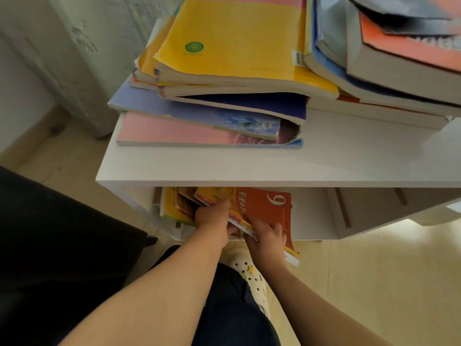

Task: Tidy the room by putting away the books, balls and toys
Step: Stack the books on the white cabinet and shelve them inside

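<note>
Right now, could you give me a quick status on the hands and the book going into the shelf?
Both hands, left hand and right hand, on orange book, half inside lower shelf. Leaning books crowd its left.

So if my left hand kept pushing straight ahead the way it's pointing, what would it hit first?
Probably the leaning books in the lower shelf; the left hand already reaches them, though depth is unclear.
</note>
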A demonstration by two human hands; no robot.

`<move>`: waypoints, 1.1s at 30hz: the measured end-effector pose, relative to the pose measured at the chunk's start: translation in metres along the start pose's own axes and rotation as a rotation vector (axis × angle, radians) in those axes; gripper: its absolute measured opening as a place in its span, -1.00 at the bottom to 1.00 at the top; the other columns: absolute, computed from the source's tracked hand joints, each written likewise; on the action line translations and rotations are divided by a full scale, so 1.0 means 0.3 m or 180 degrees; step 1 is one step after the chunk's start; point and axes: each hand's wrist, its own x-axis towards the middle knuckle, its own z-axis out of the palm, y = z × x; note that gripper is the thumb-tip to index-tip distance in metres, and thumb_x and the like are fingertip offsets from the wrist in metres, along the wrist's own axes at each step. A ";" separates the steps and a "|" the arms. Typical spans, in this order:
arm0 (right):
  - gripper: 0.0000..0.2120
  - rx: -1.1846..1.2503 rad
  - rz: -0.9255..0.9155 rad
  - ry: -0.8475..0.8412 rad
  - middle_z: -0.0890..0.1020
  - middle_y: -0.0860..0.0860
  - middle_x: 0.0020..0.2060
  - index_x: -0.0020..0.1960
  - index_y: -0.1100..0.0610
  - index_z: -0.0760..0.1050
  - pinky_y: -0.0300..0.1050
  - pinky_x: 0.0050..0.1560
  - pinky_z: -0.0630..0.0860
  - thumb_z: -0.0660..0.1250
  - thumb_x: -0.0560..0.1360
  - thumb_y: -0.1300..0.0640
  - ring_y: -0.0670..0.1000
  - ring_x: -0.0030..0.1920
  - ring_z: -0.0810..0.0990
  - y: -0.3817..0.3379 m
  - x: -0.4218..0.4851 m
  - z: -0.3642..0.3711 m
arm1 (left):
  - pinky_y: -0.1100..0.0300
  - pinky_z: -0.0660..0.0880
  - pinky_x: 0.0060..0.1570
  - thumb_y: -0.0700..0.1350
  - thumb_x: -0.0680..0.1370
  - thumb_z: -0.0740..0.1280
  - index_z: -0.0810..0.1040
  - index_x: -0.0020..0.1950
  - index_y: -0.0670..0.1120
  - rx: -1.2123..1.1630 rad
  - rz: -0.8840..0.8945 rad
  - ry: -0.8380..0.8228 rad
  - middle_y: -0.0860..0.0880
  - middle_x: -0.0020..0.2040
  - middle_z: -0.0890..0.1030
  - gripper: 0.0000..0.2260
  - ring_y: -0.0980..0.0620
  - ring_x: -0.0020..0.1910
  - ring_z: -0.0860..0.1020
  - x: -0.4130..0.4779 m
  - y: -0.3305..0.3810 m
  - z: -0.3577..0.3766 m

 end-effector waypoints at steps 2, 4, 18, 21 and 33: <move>-0.61 -0.0215 -0.0040 -0.0022 0.40 -0.12 0.37 0.43 -0.13 0.24 -0.05 0.24 0.20 0.12 0.62 0.06 0.07 0.28 0.27 -0.003 0.007 -0.009 | -0.06 0.61 -0.11 -0.19 0.49 0.39 0.46 0.02 -0.09 -0.0195 0.0051 0.0019 -0.15 0.02 0.58 -0.84 -0.12 -0.09 0.60 -0.022 0.008 0.001; -0.54 -0.0561 -0.0067 0.0016 0.31 -0.12 0.43 0.49 -0.18 0.09 -0.01 0.30 0.18 0.09 0.63 0.01 0.09 0.33 0.25 -0.016 0.014 -0.027 | -0.04 0.60 -0.10 -0.20 0.50 0.39 0.43 -0.13 -0.04 -0.0314 0.0227 0.0044 -0.10 -0.07 0.56 -0.85 -0.05 -0.18 0.57 -0.050 0.019 0.009; -0.44 0.1085 0.0272 -0.0560 0.30 0.16 0.36 0.52 -0.14 0.00 -0.09 0.24 0.36 0.15 0.61 0.09 0.20 0.29 0.39 -0.129 0.063 0.040 | -0.08 0.55 0.09 -0.21 0.42 0.40 0.50 0.16 -0.04 0.0439 0.1261 0.0374 -0.04 0.01 0.62 -0.67 -0.11 0.02 0.60 -0.082 -0.011 -0.046; -0.45 0.1001 0.0280 -0.0657 0.30 0.15 0.37 0.52 -0.12 0.04 -0.08 0.24 0.37 0.16 0.61 0.08 0.18 0.29 0.40 -0.135 0.071 0.042 | -0.09 0.54 0.12 -0.20 0.43 0.40 0.47 0.25 -0.02 0.0382 0.1174 0.0366 -0.03 0.07 0.60 -0.60 -0.10 0.09 0.57 -0.063 -0.007 -0.060; -0.69 0.0043 0.0452 -0.0356 0.57 0.12 0.09 0.26 0.11 0.34 -0.09 -0.09 0.42 0.22 0.54 0.08 0.17 0.08 0.57 -0.159 0.114 -0.032 | 0.25 0.39 -0.02 -0.25 0.46 0.34 0.39 0.34 -0.04 0.1899 0.0895 -0.0570 0.00 0.22 0.51 -0.55 0.02 0.14 0.49 -0.084 0.004 -0.063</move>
